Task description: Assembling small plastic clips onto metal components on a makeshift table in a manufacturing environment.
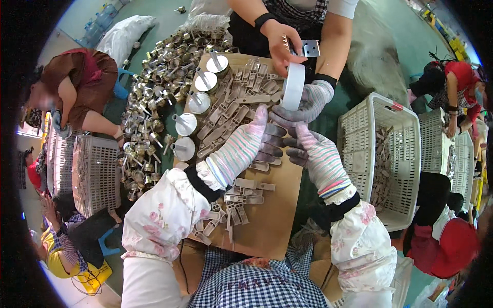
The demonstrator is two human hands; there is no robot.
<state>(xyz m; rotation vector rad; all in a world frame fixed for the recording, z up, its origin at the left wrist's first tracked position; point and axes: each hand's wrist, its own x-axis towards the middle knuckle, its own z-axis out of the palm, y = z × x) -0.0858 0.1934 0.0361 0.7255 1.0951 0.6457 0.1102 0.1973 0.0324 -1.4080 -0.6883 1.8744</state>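
Observation:
My left hand (250, 142), in a striped glove with dark grey fingers, is open over the brown board (280, 205), its thumb raised and fingers pointing right. My right hand (319, 157), gloved alike, is open at the board's right edge, fingers stretched toward the left hand. I see nothing held in either. Flat grey metal clips (226, 120) are heaped beyond my left hand; more metal clips (249, 191) lie nearer me. Just beyond my hands, a co-worker's gloved hand (313, 100) holds a white ring-shaped roll (294, 86). The co-worker's bare hand (282, 46) is beside a shiny metal bracket (310, 48).
Several round white-topped parts with metal stems (187, 124) line the board's left edge. Left of it is a large heap of metal stemmed parts (146, 123). At right stands a white plastic basket (354, 149) containing clips. Other people sit at both sides among more baskets (97, 174).

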